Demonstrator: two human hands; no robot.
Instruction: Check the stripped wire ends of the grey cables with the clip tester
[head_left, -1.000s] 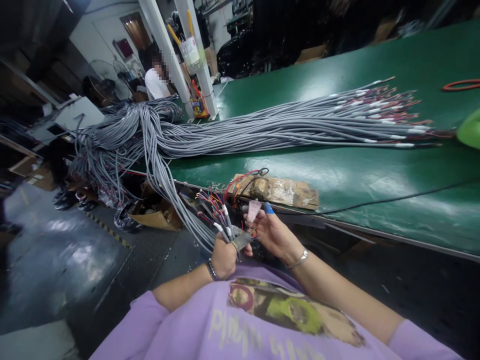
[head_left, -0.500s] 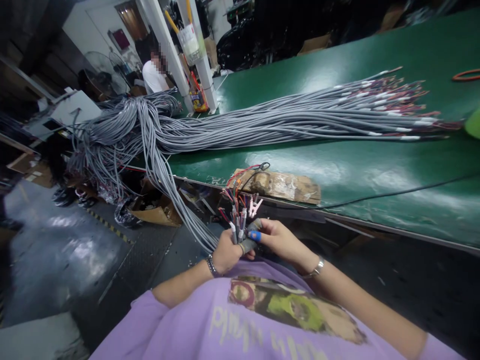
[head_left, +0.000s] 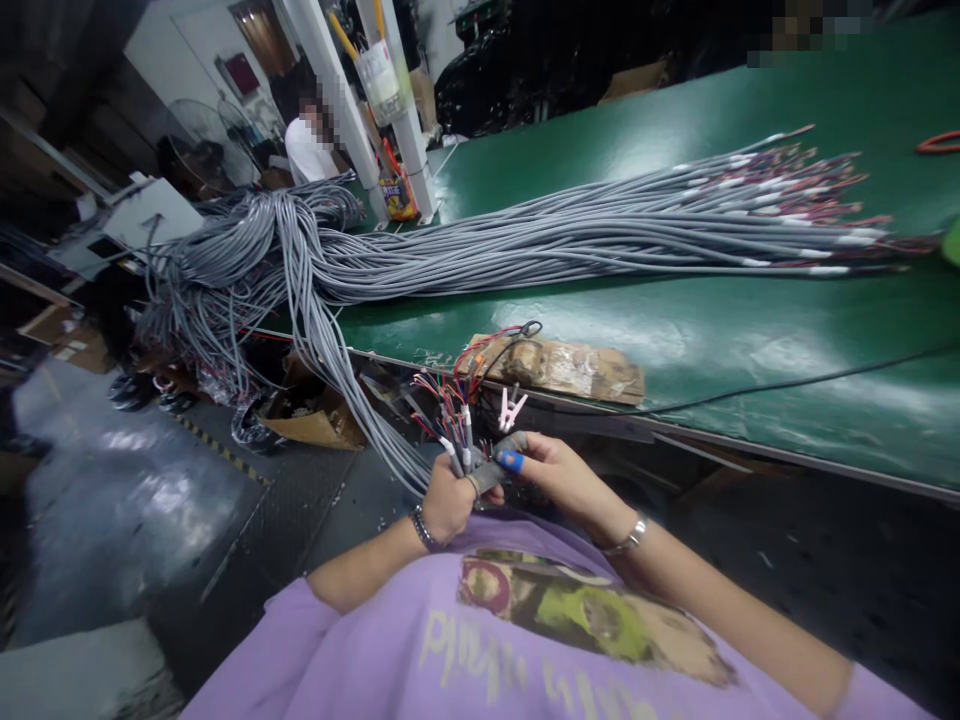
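My left hand (head_left: 448, 502) is wrapped round a bundle of grey cables (head_left: 379, 440) in front of my waist. Their ends stand up out of the fist, with white bands and fanned-out coloured wires (head_left: 447, 395). My right hand (head_left: 559, 475) is closed in a pinch right beside the left thumb and the cable ends. Blue tape covers its thumb and a grey wrap its index finger; whatever lies between these fingertips is too small to make out. A pink clip (head_left: 511, 408) is just beyond the hands, at the table edge.
A long stack of grey cables (head_left: 525, 250) lies across the green table (head_left: 750, 330), bare wire ends to the right. Near the edge sits a wooden block (head_left: 577, 372) with red and black leads. A black cord (head_left: 795, 385) runs right. A person (head_left: 307, 145) is at back left.
The cable ends in my left hand have tilted left and their wires have spread out, away from the pink clip. Both hands stay close together.
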